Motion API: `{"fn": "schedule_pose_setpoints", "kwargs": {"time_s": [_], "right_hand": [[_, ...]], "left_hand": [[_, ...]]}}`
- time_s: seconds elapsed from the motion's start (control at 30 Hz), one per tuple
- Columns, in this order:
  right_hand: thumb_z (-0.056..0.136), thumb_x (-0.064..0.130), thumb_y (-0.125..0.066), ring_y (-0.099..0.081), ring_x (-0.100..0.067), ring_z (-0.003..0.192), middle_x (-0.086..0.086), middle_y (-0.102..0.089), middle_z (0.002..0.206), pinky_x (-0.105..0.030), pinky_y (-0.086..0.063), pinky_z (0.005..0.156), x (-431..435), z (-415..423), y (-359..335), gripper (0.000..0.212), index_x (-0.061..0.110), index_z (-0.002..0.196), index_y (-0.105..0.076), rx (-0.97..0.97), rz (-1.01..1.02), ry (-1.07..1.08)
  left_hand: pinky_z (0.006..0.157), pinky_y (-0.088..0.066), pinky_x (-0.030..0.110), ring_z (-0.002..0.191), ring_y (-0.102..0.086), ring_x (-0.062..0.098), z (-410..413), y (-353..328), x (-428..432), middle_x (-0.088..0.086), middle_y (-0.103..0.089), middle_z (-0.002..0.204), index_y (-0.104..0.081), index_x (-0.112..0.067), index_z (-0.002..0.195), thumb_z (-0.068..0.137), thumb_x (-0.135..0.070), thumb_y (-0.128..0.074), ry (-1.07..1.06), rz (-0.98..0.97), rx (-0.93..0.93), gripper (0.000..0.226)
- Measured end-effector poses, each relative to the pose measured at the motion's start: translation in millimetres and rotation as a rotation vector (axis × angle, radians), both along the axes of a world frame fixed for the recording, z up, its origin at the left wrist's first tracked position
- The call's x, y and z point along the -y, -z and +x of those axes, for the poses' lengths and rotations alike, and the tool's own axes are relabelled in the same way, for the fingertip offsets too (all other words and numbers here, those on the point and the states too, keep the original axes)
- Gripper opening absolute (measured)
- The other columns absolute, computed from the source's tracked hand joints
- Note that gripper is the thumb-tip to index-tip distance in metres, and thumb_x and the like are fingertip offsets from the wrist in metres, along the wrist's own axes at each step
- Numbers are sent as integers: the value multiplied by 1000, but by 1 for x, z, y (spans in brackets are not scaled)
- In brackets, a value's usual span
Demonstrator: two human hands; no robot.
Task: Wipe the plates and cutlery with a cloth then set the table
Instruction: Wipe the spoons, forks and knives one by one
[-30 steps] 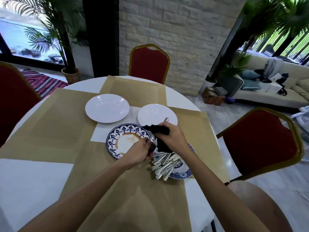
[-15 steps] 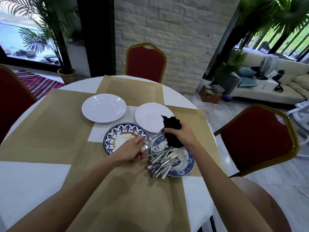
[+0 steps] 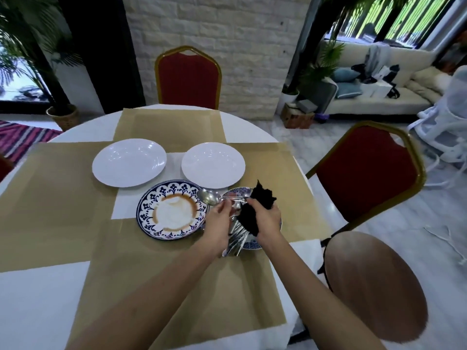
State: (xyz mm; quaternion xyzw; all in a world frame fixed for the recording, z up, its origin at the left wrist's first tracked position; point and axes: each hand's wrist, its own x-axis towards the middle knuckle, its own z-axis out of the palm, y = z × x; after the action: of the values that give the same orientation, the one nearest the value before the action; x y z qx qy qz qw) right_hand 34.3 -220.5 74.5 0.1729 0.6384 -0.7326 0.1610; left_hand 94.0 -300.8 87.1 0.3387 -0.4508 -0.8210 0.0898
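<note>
My left hand [image 3: 217, 224] pinches a silver spoon [image 3: 208, 197] whose bowl points left over the rim of a blue-patterned plate [image 3: 151, 205] with a brown stain ring. My right hand [image 3: 266, 218] grips a black cloth [image 3: 254, 210] bunched around the spoon's handle. Under both hands lies a second blue-patterned plate [image 3: 250, 246], mostly hidden, holding a pile of cutlery [image 3: 236, 242]. Two white plates [image 3: 129, 165] [image 3: 213, 165] sit side by side farther back on the table.
The round white table [image 3: 32, 299] carries tan placemats [image 3: 55, 198]. Red chairs stand at the far side [image 3: 188, 77] and at the right [image 3: 366, 173]. A round wooden stool [image 3: 374, 284] is close at my right. A sofa and plants fill the background.
My right hand with the cloth came back toward the left hand and now wraps the spoon's handle. The spoon has turned, its bowl now pointing left over the stained plate.
</note>
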Motion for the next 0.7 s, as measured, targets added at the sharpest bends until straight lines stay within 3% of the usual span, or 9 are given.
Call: {"fn": "schedule_pose_setpoints", "kwargs": {"time_s": [0.03, 0.13, 0.2, 0.27, 0.33, 0.43, 0.53, 0.6, 0.7], "right_hand": [[75, 14, -80, -69, -31, 89, -13, -70, 101, -43, -59, 78, -6, 0, 3, 38, 14, 109, -62, 7, 14, -12], [76, 14, -78, -69, -31, 86, -13, -70, 99, -42, -60, 71, -26, 2, 11, 41, 11, 114, -62, 41, 57, -102], [80, 13, -75, -68, -29, 78, -12, -68, 96, -35, -58, 57, -41, 5, 15, 37, 11, 114, -60, 85, 101, -150], [82, 15, -74, -67, -29, 76, -12, -67, 94, -36, -58, 56, -56, 8, 21, 37, 11, 115, -59, 136, 95, -145], [83, 16, -73, -67, -29, 79, -12, -68, 97, -34, -56, 57, -69, 9, 28, 38, 11, 118, -59, 164, 89, -129], [86, 16, -71, -67, -27, 82, -12, -67, 99, -30, -53, 56, -86, 8, 35, 36, 11, 119, -58, 182, 88, -102], [87, 16, -70, -67, -27, 82, -12, -68, 100, -30, -53, 54, -98, 6, 38, 34, 12, 118, -58, 185, 72, -77], [86, 18, -71, -68, -29, 86, -13, -68, 104, -29, -53, 55, -105, 5, 42, 37, 12, 120, -58, 186, 76, -68], [85, 19, -71, -68, -30, 91, -14, -69, 105, -35, -56, 68, -110, 3, 47, 41, 9, 123, -58, 182, 72, -46]], "left_hand": [[82, -52, 37, 63, -53, 12, -4, 0, -1, 17, -70, 87, -63, -8, 109, 99, -20, -48, -14, -2, 2, 22], [79, -54, 31, 76, -63, 12, -16, 17, 7, 0, -68, 86, -67, -18, 92, 100, -23, -46, 4, -173, 53, 23], [82, -48, 34, 87, -64, 21, -29, 35, 13, 4, -70, 93, -62, -20, 87, 101, -24, -40, 42, -226, 175, 26], [71, -43, 33, 85, -60, 25, -41, 49, 19, 11, -69, 98, -59, -16, 84, 101, -22, -37, 142, -275, 305, 28], [63, -40, 30, 79, -55, 23, -48, 51, 21, 12, -64, 90, -58, -12, 81, 100, -19, -39, 342, -381, 346, 28], [61, -38, 24, 69, -47, 16, -57, 48, 18, 8, -54, 82, -57, -5, 91, 101, -19, -39, 666, -666, 404, 25], [55, -34, 21, 67, -46, 11, -65, 53, 15, 10, -58, 95, -60, -5, 102, 100, -19, -39, 850, -1044, 428, 25], [66, -40, 26, 79, -55, 16, -68, 54, 11, 13, -62, 103, -61, -6, 107, 100, -20, -43, 880, -1217, 397, 24], [77, -40, 28, 95, -60, 22, -67, 54, 5, 10, -66, 108, -62, -7, 113, 96, -22, -54, 785, -1306, 354, 24]]}}
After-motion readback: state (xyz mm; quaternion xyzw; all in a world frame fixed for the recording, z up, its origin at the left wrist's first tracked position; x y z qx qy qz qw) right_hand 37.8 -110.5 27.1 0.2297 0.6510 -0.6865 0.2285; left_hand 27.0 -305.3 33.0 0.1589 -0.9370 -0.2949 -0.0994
